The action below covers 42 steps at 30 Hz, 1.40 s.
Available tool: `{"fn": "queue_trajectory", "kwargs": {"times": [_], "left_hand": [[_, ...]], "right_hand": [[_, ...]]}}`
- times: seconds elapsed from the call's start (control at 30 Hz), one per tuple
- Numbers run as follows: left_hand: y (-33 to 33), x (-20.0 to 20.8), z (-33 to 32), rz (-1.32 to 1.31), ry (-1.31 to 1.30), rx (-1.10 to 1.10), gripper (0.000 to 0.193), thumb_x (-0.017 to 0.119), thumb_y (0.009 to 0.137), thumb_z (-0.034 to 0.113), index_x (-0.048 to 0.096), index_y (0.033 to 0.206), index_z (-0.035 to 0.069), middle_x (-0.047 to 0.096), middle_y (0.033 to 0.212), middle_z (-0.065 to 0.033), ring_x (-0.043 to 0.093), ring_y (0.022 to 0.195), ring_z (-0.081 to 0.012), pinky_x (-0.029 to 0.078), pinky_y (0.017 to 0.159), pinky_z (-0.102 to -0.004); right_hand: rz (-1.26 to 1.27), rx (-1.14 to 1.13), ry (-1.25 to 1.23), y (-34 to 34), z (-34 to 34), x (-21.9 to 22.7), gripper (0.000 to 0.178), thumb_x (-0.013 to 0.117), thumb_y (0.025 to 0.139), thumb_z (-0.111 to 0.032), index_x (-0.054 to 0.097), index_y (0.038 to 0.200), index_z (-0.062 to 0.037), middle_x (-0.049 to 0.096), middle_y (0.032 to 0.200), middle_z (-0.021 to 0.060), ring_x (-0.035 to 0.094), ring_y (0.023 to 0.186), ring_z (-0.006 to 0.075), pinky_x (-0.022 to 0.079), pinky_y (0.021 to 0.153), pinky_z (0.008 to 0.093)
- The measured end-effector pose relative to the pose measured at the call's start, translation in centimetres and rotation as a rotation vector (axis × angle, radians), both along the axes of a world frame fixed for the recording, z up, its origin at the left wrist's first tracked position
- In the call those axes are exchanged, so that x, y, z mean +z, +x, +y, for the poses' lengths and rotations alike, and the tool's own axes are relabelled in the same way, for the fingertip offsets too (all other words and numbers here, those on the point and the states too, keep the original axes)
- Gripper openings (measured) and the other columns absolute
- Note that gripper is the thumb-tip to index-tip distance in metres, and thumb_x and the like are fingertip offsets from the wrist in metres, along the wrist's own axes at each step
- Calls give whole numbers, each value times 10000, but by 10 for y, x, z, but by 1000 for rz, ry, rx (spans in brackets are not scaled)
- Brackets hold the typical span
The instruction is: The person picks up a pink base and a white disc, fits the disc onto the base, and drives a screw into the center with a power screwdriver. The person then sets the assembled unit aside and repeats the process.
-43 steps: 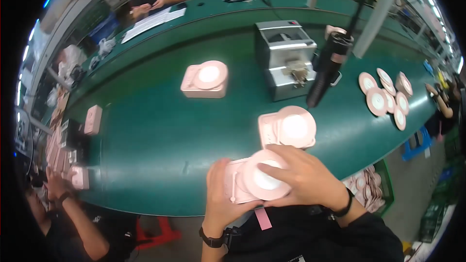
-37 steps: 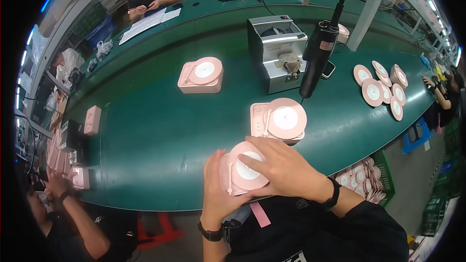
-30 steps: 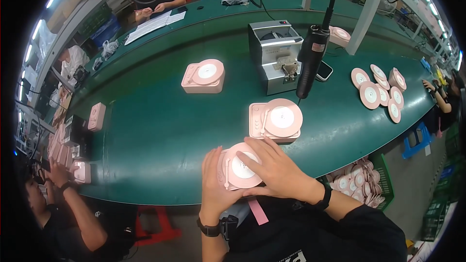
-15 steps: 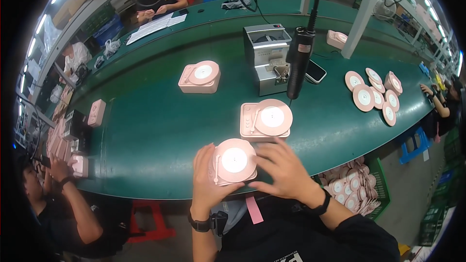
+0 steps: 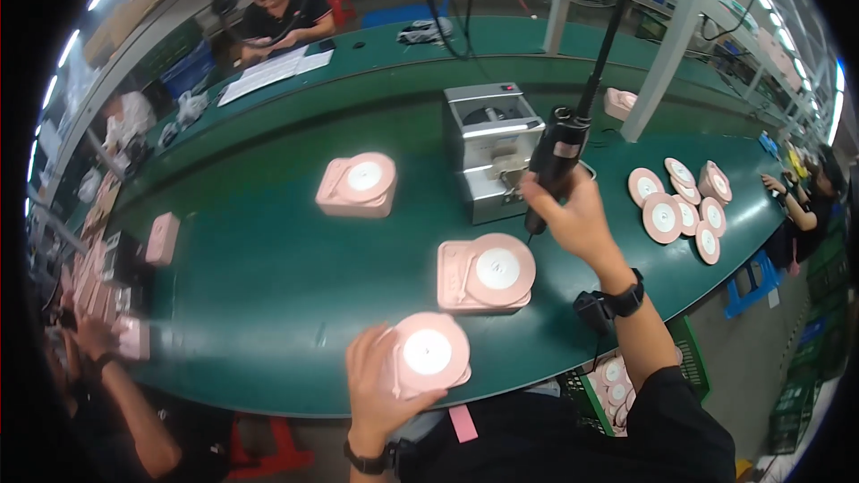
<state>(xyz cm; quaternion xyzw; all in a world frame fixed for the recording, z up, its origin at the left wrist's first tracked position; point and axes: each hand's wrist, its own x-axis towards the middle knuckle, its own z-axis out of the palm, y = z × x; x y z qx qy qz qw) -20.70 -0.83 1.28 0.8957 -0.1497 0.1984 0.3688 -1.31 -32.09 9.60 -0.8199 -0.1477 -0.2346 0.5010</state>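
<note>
My left hand (image 5: 380, 382) grips the left side of a small pink toy record player (image 5: 447, 380) at the bench's near edge, thumb along its front. The white-centred disc (image 5: 428, 351) on its top faces up. My right hand (image 5: 580, 219) is closed around a black electric screwdriver (image 5: 557, 148) that hangs upright from above, its tip pointing down; some of the fingers are hidden behind it. Just beyond my left hand, a second pink record player (image 5: 454, 279) rests on the green bench. Behind the screwdriver stands a grey metal screw feeder (image 5: 490, 136).
Another pink record player (image 5: 356, 206) sits farther back left. Several loose pink discs (image 5: 662, 217) lie on the bench (image 5: 259, 304) at right. A green crate (image 5: 689, 353) of discs stands below the near edge. Co-workers sit left, right and across; a metal post (image 5: 671, 45) rises at back right.
My right hand has left the near record player and moved up and right to take hold of the screwdriver. My left hand stays on the record player. The view has shifted.
</note>
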Motion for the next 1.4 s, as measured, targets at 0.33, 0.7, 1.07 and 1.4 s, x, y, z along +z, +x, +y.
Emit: {"fn": "queue_trajectory", "kwargs": {"times": [0.33, 0.7, 1.07, 1.4], "left_hand": [[51, 17, 72, 164, 25, 201, 990, 936, 705, 474, 527, 1442, -46, 491, 1485, -302, 421, 1422, -515, 346, 1188, -582], [123, 75, -62, 95, 246, -335, 886, 906, 744, 464, 562, 1423, 9, 491, 1522, -249, 434, 1447, -470, 326, 1211, -590], [152, 29, -77, 37, 91, -290, 897, 924, 696, 501, 603, 1392, 35, 568, 1472, -194, 529, 1342, -414, 394, 1124, -529], [155, 22, -72, 44, 69, -267, 883, 917, 701, 475, 598, 1385, 16, 566, 1481, -190, 530, 1348, -392, 379, 1120, -534]], "right_hand": [[-87, 476, 552, 34, 6, 63, 233, 663, 1002, -214, 520, 1039, -34, 561, 671, 73, 508, 508, 148, 468, 537, 323], [-2, 459, 528, 67, 25, 53, 272, 685, 968, -215, 487, 965, -29, 483, 595, 60, 453, 464, 155, 430, 495, 333], [173, 726, 622, 24, 31, 68, 370, 745, 946, -329, 505, 939, -48, 526, 623, 60, 489, 493, 166, 434, 521, 327], [295, 793, 473, 13, 41, 45, 416, 846, 854, -270, 508, 952, -48, 551, 656, 50, 542, 565, 172, 475, 564, 318]]}}
